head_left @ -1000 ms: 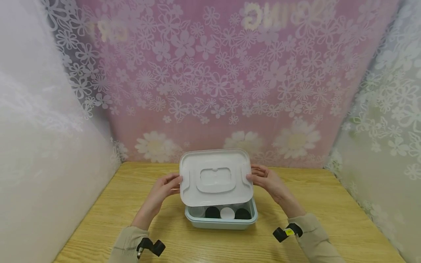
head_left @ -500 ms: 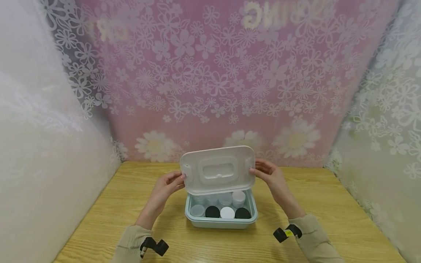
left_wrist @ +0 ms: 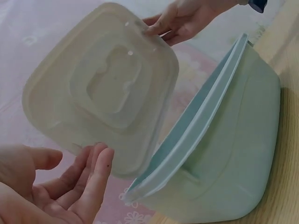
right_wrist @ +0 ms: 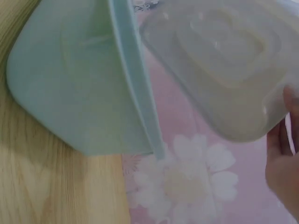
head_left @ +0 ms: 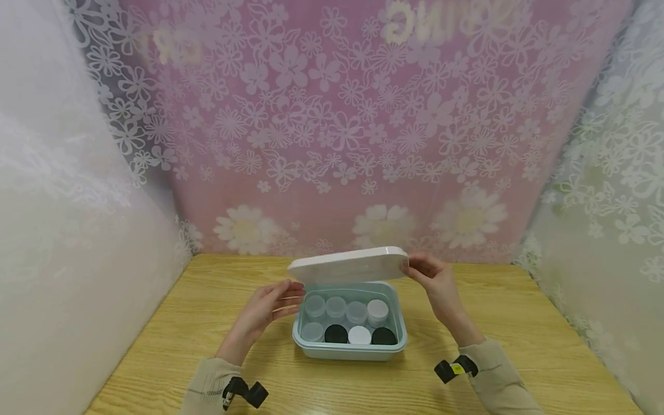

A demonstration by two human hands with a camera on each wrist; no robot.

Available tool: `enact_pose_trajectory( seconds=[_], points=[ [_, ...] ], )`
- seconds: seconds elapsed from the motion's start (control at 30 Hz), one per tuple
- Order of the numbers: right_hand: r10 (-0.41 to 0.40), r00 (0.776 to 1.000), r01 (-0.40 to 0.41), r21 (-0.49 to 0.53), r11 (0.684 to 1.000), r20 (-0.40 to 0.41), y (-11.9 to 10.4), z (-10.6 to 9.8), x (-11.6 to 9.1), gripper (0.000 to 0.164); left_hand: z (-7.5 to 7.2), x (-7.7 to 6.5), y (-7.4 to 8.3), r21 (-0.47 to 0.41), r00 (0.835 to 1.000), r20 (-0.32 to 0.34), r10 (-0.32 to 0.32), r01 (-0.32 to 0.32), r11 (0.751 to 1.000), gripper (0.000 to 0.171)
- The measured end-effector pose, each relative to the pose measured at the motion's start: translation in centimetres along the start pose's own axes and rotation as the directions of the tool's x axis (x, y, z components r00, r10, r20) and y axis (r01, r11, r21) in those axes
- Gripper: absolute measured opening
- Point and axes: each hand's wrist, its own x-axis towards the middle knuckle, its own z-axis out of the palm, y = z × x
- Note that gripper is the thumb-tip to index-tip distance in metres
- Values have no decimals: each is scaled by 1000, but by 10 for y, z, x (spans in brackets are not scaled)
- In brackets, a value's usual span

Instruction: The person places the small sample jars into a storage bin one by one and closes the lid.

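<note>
A white plastic lid [head_left: 353,267], tilted, is held up above the back of a light blue box [head_left: 349,353] on the table. My right hand [head_left: 437,288] pinches the lid's right end between thumb and fingers. At the lid's left end my left hand [head_left: 266,306] has its fingers extended and its thumb apart; in the left wrist view the fingertips [left_wrist: 103,156] are at the lid's edge, and whether they touch it I cannot tell. Inside the box stand two rows of small round jars: several with clear tops [head_left: 335,306], black ones [head_left: 336,334] and white ones [head_left: 359,335].
The wooden table [head_left: 207,323] reaches back to a pink flowered curtain [head_left: 332,144]. Pale sheets [head_left: 62,242] hang at both sides. Each sleeved wrist carries a small black camera [head_left: 246,393].
The lid has swung from nearly upright facing me to a flatter tilt above the box's back, uncovering both jar rows. The left hand has let go of its end; the right keeps its grip.
</note>
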Motion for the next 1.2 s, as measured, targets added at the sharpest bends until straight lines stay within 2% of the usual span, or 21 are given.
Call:
enact_pose_trajectory(
  seconds=[0.1,0.23,0.37,0.6,0.8,0.9,0.97,1.03,1.13,1.2],
  points=[
    [-67,994,63,47,997,82,2,-4,-2,25,2,1,-1,-6,1000,-2,-25,25,1000,56],
    [-160,965,142,96,985,207,4,-9,-1,26,4,1,-1,-19,998,-37,-51,51,999,56],
    [-200,945,185,78,980,261,5,-13,-1,23,5,2,-2,-27,997,-61,-46,44,999,54],
    [-221,950,236,-45,971,219,5,-13,-6,14,7,3,-3,-54,993,-112,-26,20,998,45],
    [-299,940,318,-108,942,163,6,-10,-7,18,10,4,-2,-147,986,-162,-40,15,989,44],
    [-312,941,330,-149,932,132,6,-7,-7,27,10,4,-2,-180,985,-167,-44,13,984,43],
    [-285,953,300,-172,938,105,6,-6,-8,38,10,4,-2,-194,985,-169,-40,7,981,43],
    [-217,973,226,-165,960,74,6,-6,-10,47,11,4,-1,-200,984,-174,-31,-4,980,43],
    [-53,997,59,-120,991,55,4,-7,-15,52,12,3,0,-189,983,-185,-16,-20,982,42],
    [78,995,-74,-62,995,69,3,-9,-19,52,12,2,1,-176,981,-196,-8,-27,984,42]
  ],
)
